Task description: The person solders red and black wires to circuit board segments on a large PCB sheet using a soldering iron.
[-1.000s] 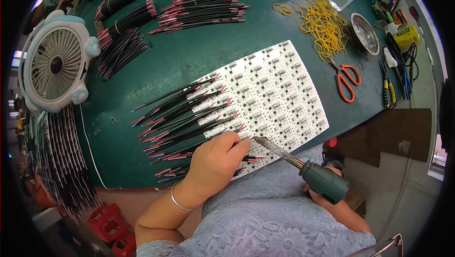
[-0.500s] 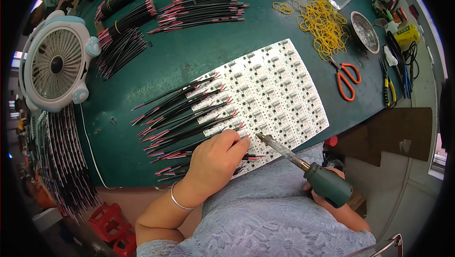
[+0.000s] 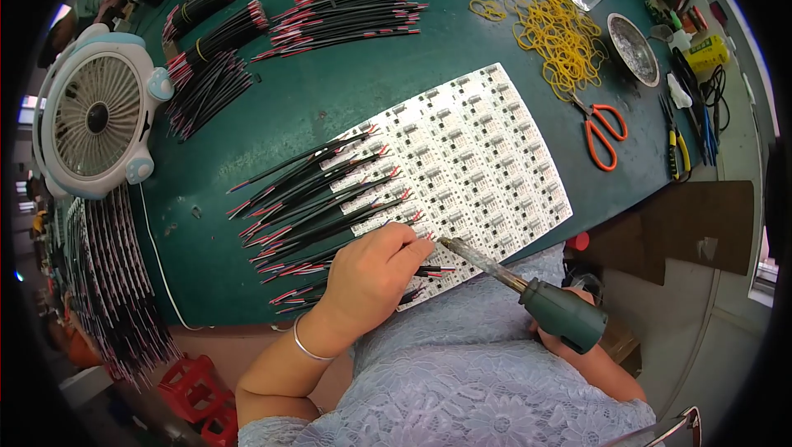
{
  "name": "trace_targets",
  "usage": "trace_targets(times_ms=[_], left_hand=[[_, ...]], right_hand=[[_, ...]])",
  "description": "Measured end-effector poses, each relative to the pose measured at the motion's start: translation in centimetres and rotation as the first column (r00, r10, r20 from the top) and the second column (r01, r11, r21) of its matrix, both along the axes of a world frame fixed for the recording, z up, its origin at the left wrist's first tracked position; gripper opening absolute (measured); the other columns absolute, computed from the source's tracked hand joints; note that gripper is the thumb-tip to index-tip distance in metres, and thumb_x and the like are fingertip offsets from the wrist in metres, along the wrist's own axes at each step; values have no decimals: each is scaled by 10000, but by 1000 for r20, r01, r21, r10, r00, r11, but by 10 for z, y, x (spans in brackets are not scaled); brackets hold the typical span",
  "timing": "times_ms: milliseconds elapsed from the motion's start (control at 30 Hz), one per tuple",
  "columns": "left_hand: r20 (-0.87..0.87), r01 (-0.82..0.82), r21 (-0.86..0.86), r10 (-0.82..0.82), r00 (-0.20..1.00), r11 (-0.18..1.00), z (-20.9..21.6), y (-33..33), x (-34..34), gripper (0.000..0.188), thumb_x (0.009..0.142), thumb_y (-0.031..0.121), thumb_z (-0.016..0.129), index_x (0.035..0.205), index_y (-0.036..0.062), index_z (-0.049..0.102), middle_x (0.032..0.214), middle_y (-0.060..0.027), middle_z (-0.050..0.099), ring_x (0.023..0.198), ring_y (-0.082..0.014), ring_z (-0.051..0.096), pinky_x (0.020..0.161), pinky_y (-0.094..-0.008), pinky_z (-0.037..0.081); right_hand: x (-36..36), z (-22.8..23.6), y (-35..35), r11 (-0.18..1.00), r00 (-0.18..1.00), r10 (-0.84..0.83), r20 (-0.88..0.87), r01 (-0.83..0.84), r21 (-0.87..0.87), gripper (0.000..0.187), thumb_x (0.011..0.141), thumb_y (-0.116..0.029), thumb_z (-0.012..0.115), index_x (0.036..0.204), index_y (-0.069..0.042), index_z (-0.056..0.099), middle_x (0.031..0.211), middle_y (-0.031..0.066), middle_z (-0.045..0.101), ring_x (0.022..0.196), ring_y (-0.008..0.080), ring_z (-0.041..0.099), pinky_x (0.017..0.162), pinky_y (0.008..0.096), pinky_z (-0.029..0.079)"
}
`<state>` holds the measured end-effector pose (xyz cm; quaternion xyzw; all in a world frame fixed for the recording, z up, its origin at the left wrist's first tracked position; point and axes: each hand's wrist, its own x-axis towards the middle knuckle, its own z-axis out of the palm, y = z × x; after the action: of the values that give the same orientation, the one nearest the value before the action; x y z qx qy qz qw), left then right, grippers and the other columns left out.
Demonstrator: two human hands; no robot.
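"Position of the left hand [image 3: 367, 270]?"

"Low on the white sheet of circuit boards [image 3: 487, 150], at its near left part. Thumb and forefinger are pressed together, pinching a wire [image 3: 430, 237] whose red end shows at the fingertips."

"And the right hand [image 3: 551, 341]?"

"Curled round the green handle of a soldering iron [image 3: 565, 315] (most of the fingers are hidden behind it). The iron slants up and left, its tip just beside the left fingertips; I can't tell whether it touches the sheet."

"Where does the sheet lie?"

"Flat but askew on the green table [image 3: 272, 113], near the person's edge. Black cables [image 3: 301, 187] with red and white ends fan out leftward from its left side."

"Anything further off?"

"Yellow rubber bands [image 3: 569, 47] in a loose heap beyond the sheet, to the right; orange-handled scissors [image 3: 600, 150] on the near side of them; a metal bowl [image 3: 634, 49] beside the heap. A white fan [image 3: 97, 117] stands at the far left."
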<state>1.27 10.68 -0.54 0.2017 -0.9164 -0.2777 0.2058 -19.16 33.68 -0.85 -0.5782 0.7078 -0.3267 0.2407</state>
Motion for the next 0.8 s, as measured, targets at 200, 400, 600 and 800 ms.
trace_targets(times_ms=[200,400,600,800], left_hand=[[-5,10,-34,-10,1000,999,0,1,0,327,589,-65,627,894,47,665,796,-67,586,644,-219,588,530,-311,486],[61,17,-19,-16,998,1000,3,5,2,329,602,-41,648,920,43,653,852,-82,592,720,-236,599,591,-329,502],[-7,-14,13,14,1000,1000,11,11,5,321,626,-47,662,932,51,650,956,-96,588,813,-267,596,692,-350,502],[-51,-135,-135,129,990,982,32,31,8,303,644,-33,679,932,58,653,838,-73,577,725,-239,594,614,-328,486]], right_hand=[[-4,3,-3,999,998,39,-39,-38,8,187,844,-222,579,795,-46,618,591,19,608,496,155,596,498,276,469],[-10,25,-11,999,990,-19,139,12,46,213,848,-201,570,963,-29,620,685,41,637,576,155,622,590,282,464],[-15,16,-9,996,932,-64,357,82,-36,169,822,-105,602,960,-8,619,748,71,654,611,180,649,600,304,476],[-17,31,-15,994,921,-85,381,105,-33,153,830,-110,594,943,-13,628,734,70,653,600,188,643,600,317,500]])
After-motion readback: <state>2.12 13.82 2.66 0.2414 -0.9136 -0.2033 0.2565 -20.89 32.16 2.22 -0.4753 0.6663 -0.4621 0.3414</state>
